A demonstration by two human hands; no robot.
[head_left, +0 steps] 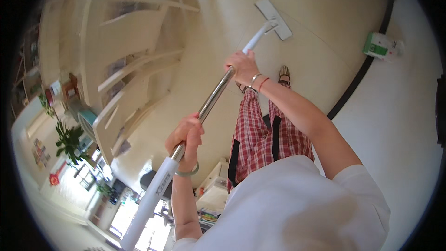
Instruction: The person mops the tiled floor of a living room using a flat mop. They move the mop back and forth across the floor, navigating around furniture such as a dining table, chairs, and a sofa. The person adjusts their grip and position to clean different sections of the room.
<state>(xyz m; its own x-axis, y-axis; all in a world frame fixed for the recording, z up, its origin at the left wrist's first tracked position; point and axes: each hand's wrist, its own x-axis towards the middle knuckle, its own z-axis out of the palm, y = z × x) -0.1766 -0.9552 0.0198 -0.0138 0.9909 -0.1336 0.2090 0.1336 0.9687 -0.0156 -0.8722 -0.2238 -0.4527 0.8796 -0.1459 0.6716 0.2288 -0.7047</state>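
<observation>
I am looking down at the left hand (pixel 186 138), nearest to me, and its fingers (pixel 194 132) are curling fully around the mop handle (pixel 211 100) just where the white grip sleeve is meeting the shiny metal tube, so the pole is passing through the closed fist with the sleeve running back past the wrist. A thin bangle (pixel 188 172) is hanging at that wrist. Farther along, the right hand (pixel 241 65) is clamping the same handle, its fingers wrapping the tube at the point where the metal is giving way to the white lower section; bracelets (pixel 258 82) are sitting on that wrist. Below the arms, red checked trousers (pixel 260 135) are showing, and one sandalled foot (pixel 284 73) is standing on the pale floor (pixel 316 9). Beyond the right hand the pole is slanting down to the flat mop head (pixel 274 17), which is lying on the floor. Farther off, a green and white box (pixel 382 46) is sitting by the floor's dark edge strip, and pale wooden chairs (pixel 125 51) are standing along the opposite side.
</observation>
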